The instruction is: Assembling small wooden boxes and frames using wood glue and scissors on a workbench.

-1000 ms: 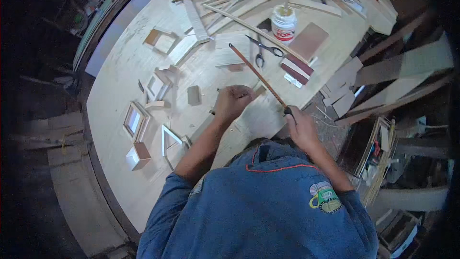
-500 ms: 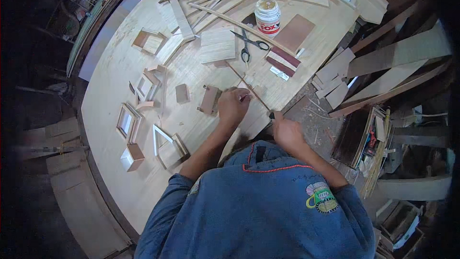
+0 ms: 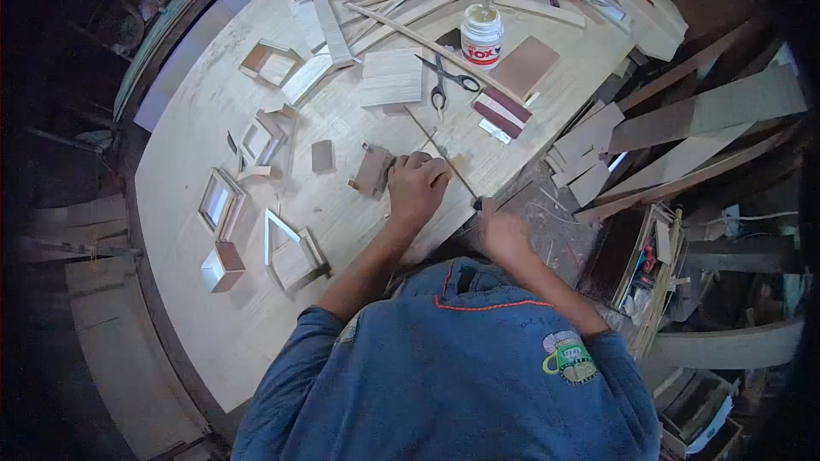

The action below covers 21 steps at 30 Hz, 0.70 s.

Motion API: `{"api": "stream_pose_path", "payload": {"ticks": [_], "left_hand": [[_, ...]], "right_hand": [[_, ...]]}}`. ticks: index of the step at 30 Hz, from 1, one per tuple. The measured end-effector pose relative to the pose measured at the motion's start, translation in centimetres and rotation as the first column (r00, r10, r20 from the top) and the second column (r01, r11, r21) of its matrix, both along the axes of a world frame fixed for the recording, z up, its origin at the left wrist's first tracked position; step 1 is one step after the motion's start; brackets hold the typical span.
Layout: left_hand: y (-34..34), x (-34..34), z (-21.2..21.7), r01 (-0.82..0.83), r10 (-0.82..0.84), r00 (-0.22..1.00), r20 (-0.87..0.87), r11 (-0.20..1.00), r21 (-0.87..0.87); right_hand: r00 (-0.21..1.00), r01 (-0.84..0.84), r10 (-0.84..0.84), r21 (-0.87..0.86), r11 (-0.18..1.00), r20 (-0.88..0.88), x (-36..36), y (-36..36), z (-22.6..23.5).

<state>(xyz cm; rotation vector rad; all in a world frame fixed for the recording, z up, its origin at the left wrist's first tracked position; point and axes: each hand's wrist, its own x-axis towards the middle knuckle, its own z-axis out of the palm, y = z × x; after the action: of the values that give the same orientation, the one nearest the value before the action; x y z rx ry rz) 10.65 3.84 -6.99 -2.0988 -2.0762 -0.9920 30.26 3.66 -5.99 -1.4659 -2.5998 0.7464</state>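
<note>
Head view shows the left hand (image 3: 416, 188) with fingers pressed together on a small wooden piece (image 3: 373, 171) lying on the bench (image 3: 256, 324). Right hand (image 3: 504, 235) has fingers closed around a thin stick (image 3: 444, 154), near the scissors (image 3: 444, 81).

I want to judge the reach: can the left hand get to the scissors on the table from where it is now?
Probably yes. The left hand rests on the table, and the scissors lie farther ahead in open view. Only a thin wooden stick crosses the space between them, and nothing covers the scissors.
</note>
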Motion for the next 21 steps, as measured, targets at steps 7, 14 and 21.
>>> {"api": "stream_pose_path", "payload": {"ticks": [7,14,21], "left_hand": [[-1.4,-0.6,0.1,-0.032,0.035,0.995,0.092,0.999,-0.03],[-2.6,-1.8,0.6,0.031,-0.03,0.985,0.169,1.0,-0.004],[-3.4,-2.2,-0.2,0.047,-0.073,0.959,0.275,0.994,0.098]], "right_hand": [[0.997,0.052,-0.052,-0.009,0.999,-0.048,-0.7,-2.5,-0.1],[0.996,0.076,-0.076,0.009,0.997,-0.055,-2.7,-4.8,0.0],[0.994,0.11,-0.111,0.056,0.992,0.016,-3.5,-5.7,0.2]]}}
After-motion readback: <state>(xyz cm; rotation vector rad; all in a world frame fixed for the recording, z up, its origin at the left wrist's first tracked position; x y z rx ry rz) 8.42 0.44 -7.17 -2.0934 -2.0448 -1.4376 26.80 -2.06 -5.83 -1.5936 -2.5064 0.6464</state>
